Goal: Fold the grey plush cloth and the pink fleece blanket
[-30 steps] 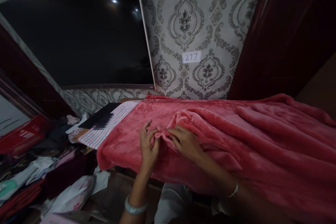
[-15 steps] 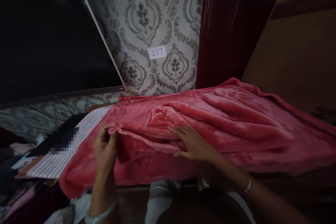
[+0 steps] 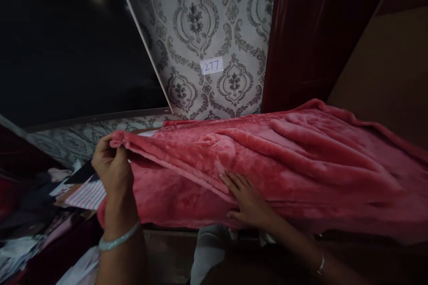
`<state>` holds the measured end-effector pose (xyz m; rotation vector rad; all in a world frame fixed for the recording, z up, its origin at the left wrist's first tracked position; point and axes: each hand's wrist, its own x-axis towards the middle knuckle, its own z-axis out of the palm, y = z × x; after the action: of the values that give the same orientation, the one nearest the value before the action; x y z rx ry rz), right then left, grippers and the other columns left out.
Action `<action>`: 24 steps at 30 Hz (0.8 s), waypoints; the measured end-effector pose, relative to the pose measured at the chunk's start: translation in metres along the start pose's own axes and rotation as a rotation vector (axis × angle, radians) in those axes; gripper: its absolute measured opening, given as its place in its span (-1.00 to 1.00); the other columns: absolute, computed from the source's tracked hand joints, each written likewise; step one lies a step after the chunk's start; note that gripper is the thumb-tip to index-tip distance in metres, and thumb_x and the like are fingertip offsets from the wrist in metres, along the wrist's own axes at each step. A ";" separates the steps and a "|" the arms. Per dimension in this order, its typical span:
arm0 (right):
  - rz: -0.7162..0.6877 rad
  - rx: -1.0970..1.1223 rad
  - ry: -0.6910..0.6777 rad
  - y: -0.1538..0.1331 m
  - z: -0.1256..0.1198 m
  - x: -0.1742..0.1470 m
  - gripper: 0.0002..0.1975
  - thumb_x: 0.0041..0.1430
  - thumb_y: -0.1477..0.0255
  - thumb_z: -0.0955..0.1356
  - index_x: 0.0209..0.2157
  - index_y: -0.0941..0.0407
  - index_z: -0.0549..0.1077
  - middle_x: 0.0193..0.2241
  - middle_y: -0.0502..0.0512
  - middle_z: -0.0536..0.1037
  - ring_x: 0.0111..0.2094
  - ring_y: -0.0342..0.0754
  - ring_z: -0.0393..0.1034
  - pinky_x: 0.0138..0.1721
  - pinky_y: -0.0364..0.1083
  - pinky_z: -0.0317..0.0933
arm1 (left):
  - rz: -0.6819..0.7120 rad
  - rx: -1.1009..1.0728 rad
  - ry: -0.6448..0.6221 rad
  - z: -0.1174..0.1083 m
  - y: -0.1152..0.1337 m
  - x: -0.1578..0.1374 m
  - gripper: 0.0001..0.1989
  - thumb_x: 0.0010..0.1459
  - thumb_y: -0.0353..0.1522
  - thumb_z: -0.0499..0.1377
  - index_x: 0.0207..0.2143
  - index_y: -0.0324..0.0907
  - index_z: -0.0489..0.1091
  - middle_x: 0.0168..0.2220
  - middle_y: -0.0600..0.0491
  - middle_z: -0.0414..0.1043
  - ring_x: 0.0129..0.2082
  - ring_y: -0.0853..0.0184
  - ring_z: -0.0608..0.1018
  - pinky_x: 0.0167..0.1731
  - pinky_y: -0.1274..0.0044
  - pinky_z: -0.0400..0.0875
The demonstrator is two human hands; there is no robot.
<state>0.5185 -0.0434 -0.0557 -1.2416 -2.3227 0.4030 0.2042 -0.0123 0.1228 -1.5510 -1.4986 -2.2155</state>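
Note:
A plush pink-red blanket (image 3: 294, 156) spreads over a long low surface, with raised folds on its right half. My left hand (image 3: 112, 160) pinches one corner of its top layer and holds it up at the left. From that corner the layer's edge runs slanting down to my right hand (image 3: 245, 200). My right hand lies on the blanket near its front edge, fingers stretched out and resting on the cloth. Beneath the lifted layer, a lower layer of the blanket shows.
Striped cloth (image 3: 87, 195) shows left of the blanket. Clothes (image 3: 20, 249) are heaped at the lower left. A large dark screen (image 3: 76, 44) stands behind, near patterned wallpaper with a paper label (image 3: 211, 66) reading 277. A dark red glossy panel (image 3: 310, 40) rises at the right.
My left hand has moved left and up, drawing the blanket's corner with it and stretching the bunched edge straighter. My right hand stays on the cloth. The view has shifted slightly left.

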 end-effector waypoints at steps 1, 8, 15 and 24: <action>0.006 0.003 0.011 0.000 0.007 0.001 -0.04 -0.03 0.49 0.43 0.42 0.05 0.08 0.37 0.23 0.15 0.33 0.21 0.05 0.32 0.25 -0.02 | 0.006 0.013 -0.008 -0.003 -0.001 0.002 -0.90 0.15 -0.29 0.28 -0.26 -0.05 0.46 -0.32 0.15 0.47 -0.30 0.37 0.49 -0.20 0.52 0.45; 0.044 0.168 0.415 0.041 -0.025 0.011 -0.41 -0.11 0.60 0.18 -0.04 0.13 0.55 -0.11 0.19 0.61 -0.05 0.09 0.47 0.03 0.12 0.35 | -0.199 0.073 -0.123 -0.018 -0.015 0.011 -0.83 0.10 -0.28 0.27 -0.31 -0.11 0.34 -0.55 0.23 0.35 -0.63 0.46 0.36 -0.65 0.63 0.27; 0.051 0.074 0.712 0.049 -0.146 0.046 -0.60 -0.10 0.49 0.22 -0.23 0.12 0.56 -0.24 0.14 0.63 -0.20 0.09 0.50 -0.11 -0.01 0.36 | -0.421 -0.348 -0.269 0.032 -0.027 0.032 -0.64 -0.08 -0.28 0.39 -0.33 -0.09 0.25 -0.44 0.18 0.46 -0.48 0.35 0.56 -0.37 0.45 0.54; 0.084 0.014 1.032 0.053 -0.205 0.135 -0.68 -0.07 0.52 0.18 -0.34 0.12 0.52 -0.44 0.08 0.57 -0.37 0.01 0.43 -0.28 -0.06 0.28 | -0.208 -0.504 -0.091 0.119 -0.010 0.109 -0.62 0.16 -0.28 0.23 -0.50 -0.12 0.03 -0.28 0.23 0.50 -0.11 0.50 0.53 -0.19 0.47 0.39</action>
<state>0.6004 0.1057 0.1288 -1.1462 -1.3799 -0.1855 0.2276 0.1278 0.2001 -1.6985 -1.2275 -2.8489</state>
